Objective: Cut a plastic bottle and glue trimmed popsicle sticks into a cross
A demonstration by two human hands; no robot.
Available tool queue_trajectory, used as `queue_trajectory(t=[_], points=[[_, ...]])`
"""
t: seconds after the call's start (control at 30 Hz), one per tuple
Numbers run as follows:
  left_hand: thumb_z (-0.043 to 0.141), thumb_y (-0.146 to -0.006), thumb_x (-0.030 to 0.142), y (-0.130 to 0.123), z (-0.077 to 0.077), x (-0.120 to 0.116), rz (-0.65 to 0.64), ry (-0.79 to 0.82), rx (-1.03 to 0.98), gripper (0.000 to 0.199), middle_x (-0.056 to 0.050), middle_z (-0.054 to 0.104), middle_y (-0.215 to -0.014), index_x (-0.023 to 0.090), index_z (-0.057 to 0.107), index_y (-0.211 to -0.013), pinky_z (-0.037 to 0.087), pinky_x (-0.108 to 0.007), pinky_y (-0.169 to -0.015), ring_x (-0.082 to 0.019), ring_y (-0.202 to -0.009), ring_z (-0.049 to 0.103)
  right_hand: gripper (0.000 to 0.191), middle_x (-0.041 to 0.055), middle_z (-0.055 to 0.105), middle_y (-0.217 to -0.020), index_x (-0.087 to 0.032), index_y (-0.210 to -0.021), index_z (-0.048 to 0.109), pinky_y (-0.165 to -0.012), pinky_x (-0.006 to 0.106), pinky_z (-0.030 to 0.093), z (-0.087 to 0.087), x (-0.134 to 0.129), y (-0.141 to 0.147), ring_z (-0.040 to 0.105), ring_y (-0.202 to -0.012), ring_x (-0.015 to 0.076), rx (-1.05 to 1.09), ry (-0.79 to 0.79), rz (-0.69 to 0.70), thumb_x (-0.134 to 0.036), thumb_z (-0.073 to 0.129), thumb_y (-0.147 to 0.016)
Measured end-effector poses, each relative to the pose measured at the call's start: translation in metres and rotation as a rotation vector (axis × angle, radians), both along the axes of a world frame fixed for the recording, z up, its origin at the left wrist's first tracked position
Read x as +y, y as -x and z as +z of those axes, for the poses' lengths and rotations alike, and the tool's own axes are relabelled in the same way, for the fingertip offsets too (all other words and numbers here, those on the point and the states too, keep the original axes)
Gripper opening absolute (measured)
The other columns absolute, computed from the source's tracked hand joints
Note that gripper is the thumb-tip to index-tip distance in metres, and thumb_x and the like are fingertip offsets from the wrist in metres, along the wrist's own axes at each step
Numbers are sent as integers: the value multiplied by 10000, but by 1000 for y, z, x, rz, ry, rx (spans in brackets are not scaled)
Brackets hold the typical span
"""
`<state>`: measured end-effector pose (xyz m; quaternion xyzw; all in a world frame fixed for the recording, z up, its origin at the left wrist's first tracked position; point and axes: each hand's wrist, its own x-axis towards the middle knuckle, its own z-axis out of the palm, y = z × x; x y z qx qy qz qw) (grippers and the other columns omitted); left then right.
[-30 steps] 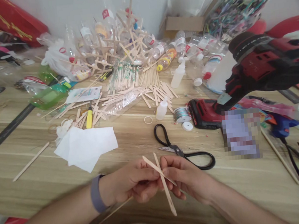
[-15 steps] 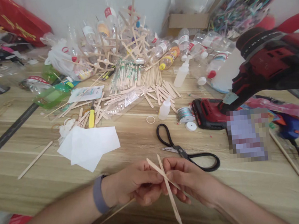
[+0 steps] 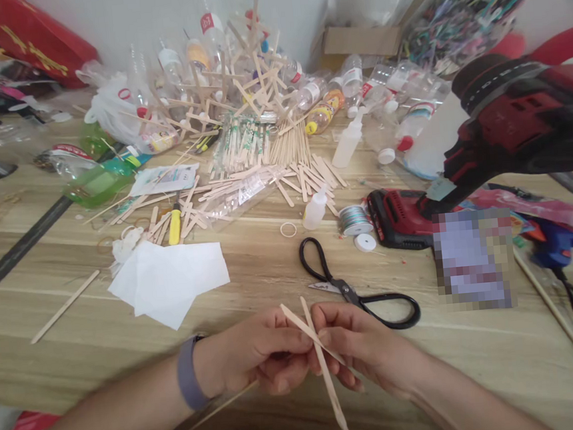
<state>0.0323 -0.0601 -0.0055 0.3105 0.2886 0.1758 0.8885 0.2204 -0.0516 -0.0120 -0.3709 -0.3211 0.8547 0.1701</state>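
Two flat wooden craft sticks (image 3: 327, 379) cross in an X between my hands, just above the table's near edge. My left hand (image 3: 273, 350) pinches them near the crossing, its thumb on top. From the other side my right hand (image 3: 352, 343) also grips them with thumb and fingers close to that point. Whether glue or anything else joins the sticks, I cannot tell. A pair of black-handled scissors (image 3: 346, 290) lies just beyond my right hand, partly spread. White paper sheets (image 3: 176, 278) rest beyond my left hand.
Loose craft sticks (image 3: 308, 176), a yellow-handled tool (image 3: 174, 226), a small glue bottle (image 3: 315, 209) and a thread spool (image 3: 354, 220) lie farther back. Plastic bottles (image 3: 352, 79) crowd the wall. A red-black cordless drill (image 3: 513, 115) stands at the right, near a blue glue gun (image 3: 560, 244).
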Motion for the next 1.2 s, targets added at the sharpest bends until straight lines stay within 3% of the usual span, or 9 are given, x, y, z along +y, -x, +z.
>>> queue_trajectory(t=[0.53, 0.93, 1.0, 1.1, 1.2], points=[[671, -714, 586, 1, 3, 2, -47, -5, 46, 441, 63, 472, -409, 147, 638, -711, 117, -238, -362, -54, -325, 299, 432, -36, 603, -546, -185, -691, 473, -311, 113, 342, 1, 0, 0, 450, -364, 33, -1, -18, 16, -483, 785, -676], [668, -773, 492, 1, 1, 1, -8, 19, -20, 377, 57, 469, -412, 120, 619, -740, 125, -226, -355, -44, -323, 276, 416, -37, 597, -577, -196, -707, 459, -312, 143, 319, 3, 0, 2, 436, -368, 42, -33, -86, 46, -504, 739, -718], [682, -762, 500, 1, 1, 2, 17, 29, -40, 383, 54, 459, -398, 130, 607, -699, 119, -233, -353, -43, -321, 255, 416, -24, 600, -595, -196, -714, 479, -351, 168, 355, 9, 4, -1, 472, -415, 64, -124, -235, 42, -536, 718, -735], [705, -743, 503, 2, 2, 3, 37, 67, -53, 394, 64, 421, -384, 145, 581, -637, 100, -238, -361, -34, -320, 203, 351, 1, 607, -621, -188, -728, 585, -443, 205, 400, 27, 14, -14, 501, -502, 91, -418, -693, -24, -517, 690, -786], [716, -732, 506, 4, 4, 4, 54, 67, -46, 401, 75, 381, -385, 153, 571, -608, 70, -239, -383, -26, -338, 145, 255, 37, 656, -670, -217, -769, 666, -483, 250, 429, 48, 24, -41, 548, -552, 137, -657, -1053, -81, -446, 612, -868]])
